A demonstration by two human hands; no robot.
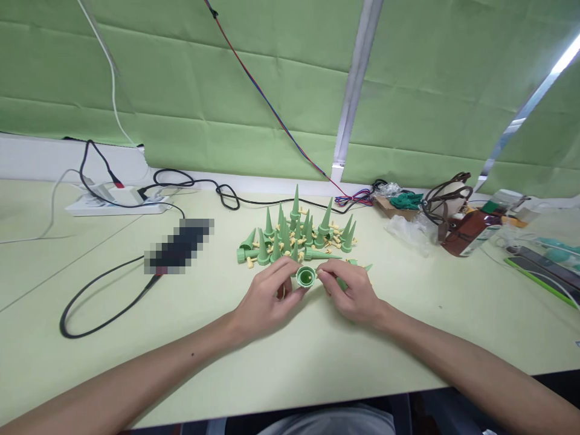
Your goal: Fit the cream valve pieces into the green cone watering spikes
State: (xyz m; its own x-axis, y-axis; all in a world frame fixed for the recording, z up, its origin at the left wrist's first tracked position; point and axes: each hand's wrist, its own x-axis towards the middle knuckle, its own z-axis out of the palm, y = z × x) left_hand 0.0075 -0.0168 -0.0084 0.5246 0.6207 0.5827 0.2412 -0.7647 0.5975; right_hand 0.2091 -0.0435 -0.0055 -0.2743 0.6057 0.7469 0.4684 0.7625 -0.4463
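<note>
A green plastic spike [306,277], hollow with a round open end turned toward me, is gripped in my left hand [270,295]. My right hand [350,289] is closed at the spike's right side, its thumb and forefinger pinching a small yellow plastic valve [318,274] that is mostly hidden by the fingertips. Just beyond both hands lies a heap of green cone spikes [284,234], some upright and some on their sides, with small yellow valves [334,237] scattered among them. One spike [322,254] lies flat in front of the heap.
A phone [179,244], partly pixelated, lies at the left with a looped black cable. Behind it is a white power strip [118,205]. On the right are a brown bottle [471,231], a clear plastic bag [408,232] and a green-edged device [544,272]. The table's front edge [290,417] is near me.
</note>
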